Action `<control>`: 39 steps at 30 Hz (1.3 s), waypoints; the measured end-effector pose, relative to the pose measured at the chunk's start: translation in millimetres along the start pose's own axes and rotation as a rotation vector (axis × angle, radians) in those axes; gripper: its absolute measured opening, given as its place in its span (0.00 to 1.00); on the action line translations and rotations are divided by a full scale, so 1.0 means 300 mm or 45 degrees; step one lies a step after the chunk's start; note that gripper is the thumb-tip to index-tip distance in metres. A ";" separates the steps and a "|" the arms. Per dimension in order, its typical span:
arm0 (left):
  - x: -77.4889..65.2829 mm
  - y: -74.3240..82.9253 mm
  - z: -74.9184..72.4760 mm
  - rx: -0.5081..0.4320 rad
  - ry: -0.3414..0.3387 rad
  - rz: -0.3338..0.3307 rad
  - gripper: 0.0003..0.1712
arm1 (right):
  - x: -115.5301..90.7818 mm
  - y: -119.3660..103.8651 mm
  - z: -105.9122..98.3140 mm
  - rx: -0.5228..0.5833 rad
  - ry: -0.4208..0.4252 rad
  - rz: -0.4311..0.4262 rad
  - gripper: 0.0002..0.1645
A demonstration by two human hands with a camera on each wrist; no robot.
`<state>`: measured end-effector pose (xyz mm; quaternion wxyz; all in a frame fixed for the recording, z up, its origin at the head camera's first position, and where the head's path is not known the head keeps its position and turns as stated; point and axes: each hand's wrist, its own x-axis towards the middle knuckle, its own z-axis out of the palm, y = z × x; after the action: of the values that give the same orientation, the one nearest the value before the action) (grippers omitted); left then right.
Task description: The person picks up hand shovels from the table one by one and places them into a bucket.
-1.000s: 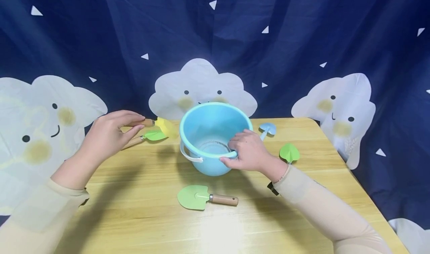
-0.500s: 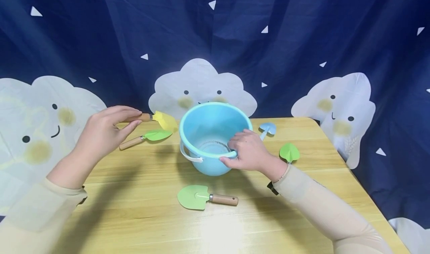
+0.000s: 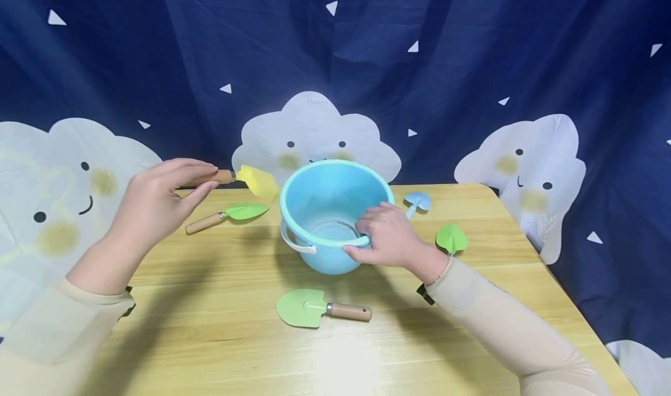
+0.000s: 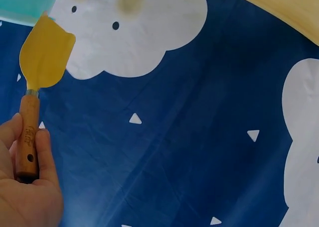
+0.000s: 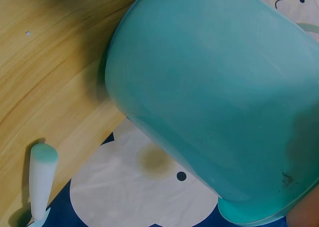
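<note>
Between thumb and fingers, my left hand (image 3: 159,201) pinches the wooden handle of a yellow trowel (image 3: 257,181), raised over the back left of the table. Its blade points right, toward the bucket. In the left wrist view the whole yellow trowel (image 4: 47,55) shows, handle against the fingers. My right hand (image 3: 388,236) grips the near right rim of a light blue bucket (image 3: 335,259), thumb outside and fingers over the inside. The bucket stands upright with its white handle hanging down. In the right wrist view the bucket's wall (image 5: 209,87) fills most of the picture.
A green trowel (image 3: 246,211) lies left of the bucket; a pale green trowel (image 3: 304,307) lies in front. Right of the bucket are a blue shovel (image 3: 417,200) and a green leaf-shaped trowel (image 3: 452,238), its handle hidden by the arm. A dark blue curtain (image 3: 335,46) hangs behind the table.
My left hand has lifted the yellow trowel up and slightly away from the green trowel beneath, whose handle is now uncovered. My right hand and the bucket have stayed put.
</note>
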<state>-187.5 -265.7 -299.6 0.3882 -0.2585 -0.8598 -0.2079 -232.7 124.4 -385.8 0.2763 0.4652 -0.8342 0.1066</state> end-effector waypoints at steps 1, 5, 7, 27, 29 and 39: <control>0.003 0.003 -0.002 -0.003 0.009 -0.001 0.17 | 0.000 0.000 0.000 0.000 0.001 -0.001 0.39; 0.014 0.016 -0.011 -0.013 0.033 -0.010 0.16 | 0.000 0.000 0.001 0.000 0.001 -0.002 0.39; 0.020 0.022 -0.013 -0.020 0.041 -0.012 0.16 | 0.000 0.000 0.001 0.000 0.001 0.000 0.39; 0.069 0.062 -0.012 -0.066 0.089 0.048 0.15 | 0.002 -0.004 -0.002 0.003 -0.004 0.009 0.40; 0.071 0.065 -0.009 -0.072 0.103 0.045 0.15 | 0.001 -0.004 0.000 0.002 -0.002 0.006 0.39; 0.077 0.086 0.010 -0.121 0.079 0.021 0.16 | 0.002 -0.003 0.002 0.002 0.015 -0.002 0.40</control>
<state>-186.6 -237.5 -279.6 0.4037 -0.2771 -0.8343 -0.2534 -232.4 123.3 -386.0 0.2811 0.4653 -0.8321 0.1097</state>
